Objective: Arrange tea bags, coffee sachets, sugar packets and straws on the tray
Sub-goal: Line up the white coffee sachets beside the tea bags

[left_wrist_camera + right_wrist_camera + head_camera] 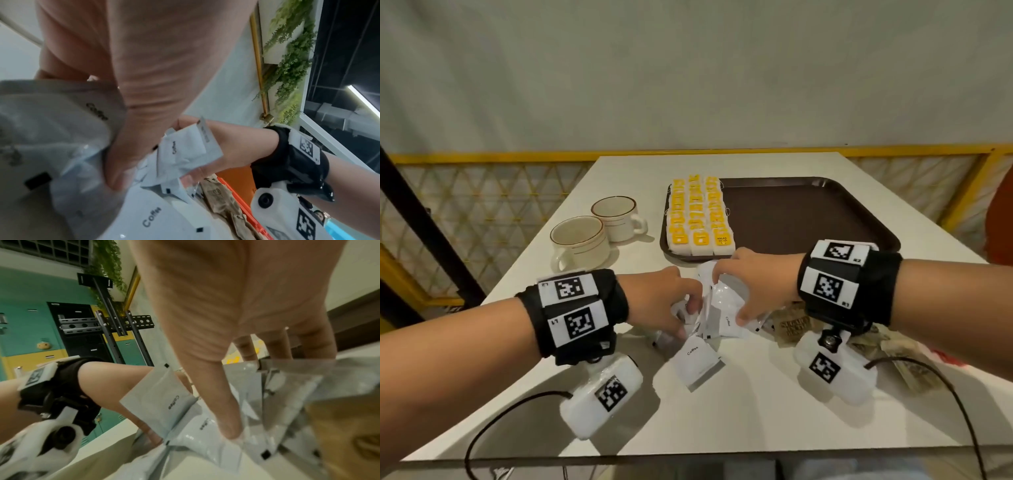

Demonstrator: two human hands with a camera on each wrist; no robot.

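So far we count tea bags (698,215) set on the tray (825,212); both our left hand (671,301) and right hand (750,284) grasp coffee sachets (717,308), sugar packets (791,325) pending, straws unseen.

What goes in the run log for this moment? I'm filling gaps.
stage: gathering coffee sachets | left hand: gripping sachets | right hand: gripping sachets | tray: tea bags placed

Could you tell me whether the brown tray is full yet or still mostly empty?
Mostly empty: the tray holds only yellow-tagged tea bags in rows along its left side; the rest is bare.
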